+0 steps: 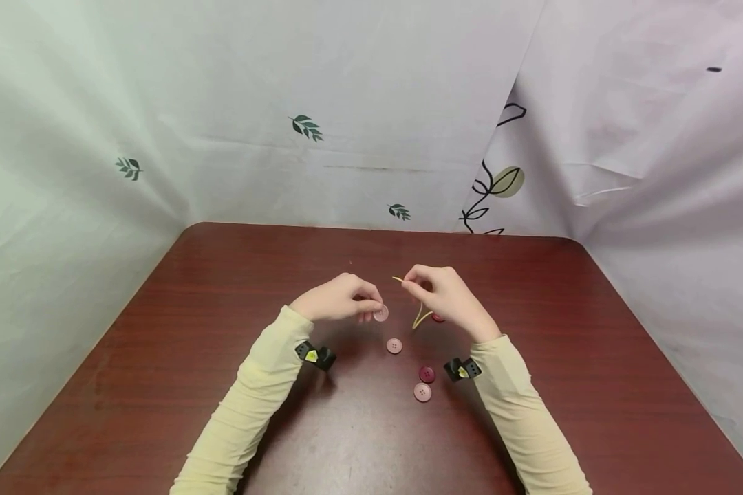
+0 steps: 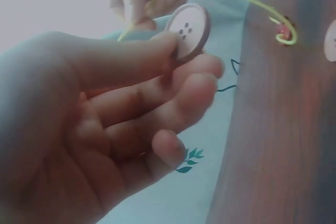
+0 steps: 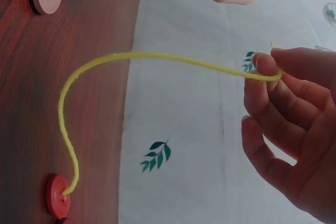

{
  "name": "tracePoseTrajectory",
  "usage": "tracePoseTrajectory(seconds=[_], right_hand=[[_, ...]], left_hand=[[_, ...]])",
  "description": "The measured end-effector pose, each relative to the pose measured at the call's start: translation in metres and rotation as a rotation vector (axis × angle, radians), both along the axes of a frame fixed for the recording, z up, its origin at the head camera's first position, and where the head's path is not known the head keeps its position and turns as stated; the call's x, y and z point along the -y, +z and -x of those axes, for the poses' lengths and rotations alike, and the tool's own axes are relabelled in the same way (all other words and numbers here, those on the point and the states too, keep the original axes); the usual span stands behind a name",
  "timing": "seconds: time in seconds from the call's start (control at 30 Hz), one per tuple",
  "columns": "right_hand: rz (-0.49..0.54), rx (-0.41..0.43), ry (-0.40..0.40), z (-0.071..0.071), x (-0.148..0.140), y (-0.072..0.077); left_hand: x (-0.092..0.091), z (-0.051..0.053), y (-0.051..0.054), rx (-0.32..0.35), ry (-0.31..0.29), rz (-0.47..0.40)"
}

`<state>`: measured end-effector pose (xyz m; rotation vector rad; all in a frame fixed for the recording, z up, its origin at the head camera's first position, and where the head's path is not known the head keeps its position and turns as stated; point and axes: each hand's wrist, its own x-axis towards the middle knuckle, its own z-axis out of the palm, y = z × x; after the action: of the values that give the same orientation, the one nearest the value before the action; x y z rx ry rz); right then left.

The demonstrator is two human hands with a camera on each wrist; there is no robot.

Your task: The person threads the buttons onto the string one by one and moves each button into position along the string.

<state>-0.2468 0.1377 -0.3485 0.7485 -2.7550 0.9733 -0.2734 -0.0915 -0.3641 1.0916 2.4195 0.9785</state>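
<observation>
Left hand: The left hand (image 1: 343, 299) pinched a smooth, pale-pink, round plastic-looking button (image 2: 190, 31) between thumb and fingers; the other fingers were loosely bent.
Held button: It was raised above the table, tilted on edge, four small holes through its centre, rim thicker than the face.
Right hand: The right hand (image 1: 446, 292) pinched a thin, yellow, fibrous cord (image 3: 136, 55) near one end, the tip protruding past the fingers.
Cord path: It curved in a loose arc to a glossy red round button (image 3: 56, 195) and entered a hole there.
Red button position: On the table, below the right hand.
Loose buttons: One matte pale-pink disc (image 1: 394, 346) lay between the forearms; a dark-magenta disc (image 1: 427, 374) lay nearer the person, just beside another pale-pink disc (image 1: 422, 392). Whether their rims touched, I could not tell.
Work surface: Reddish-brown, wood-grained table (image 1: 347, 447), sheen at the near side, rounded far corners.
Sleeves: Pale-yellow, wrinkled, close-fitting fabric sleeves (image 1: 248, 405).
Backdrop: Creased white cloth (image 1: 371, 75), printed with green leaf sprigs.
</observation>
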Motion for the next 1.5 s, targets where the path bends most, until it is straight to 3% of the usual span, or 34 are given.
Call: tracePoseTrajectory(seconds=[0.27, 0.67, 0.97, 1.3, 1.5], right_hand=[[-0.008, 0.010, 0.005, -0.001, -0.001, -0.001], [0.078, -0.031, 0.040, -0.004, 0.005, -0.002], [0.106, -0.025, 0.072, -0.006, 0.016, -0.007], [0.181, -0.010, 0.012, -0.006, 0.022, -0.008], [0.201, -0.015, -0.009, -0.006, 0.023, -0.008]], left_hand=[[0.005, 0.001, 0.006, 0.003, 0.090, -0.082], [0.004, 0.003, 0.008, 0.129, 0.297, -0.265], [0.004, 0.005, 0.006, 0.164, 0.376, -0.387], [0.000, 0.004, 0.007, 0.234, 0.365, -0.455], [-0.002, 0.003, 0.005, 0.240, 0.363, -0.446]])
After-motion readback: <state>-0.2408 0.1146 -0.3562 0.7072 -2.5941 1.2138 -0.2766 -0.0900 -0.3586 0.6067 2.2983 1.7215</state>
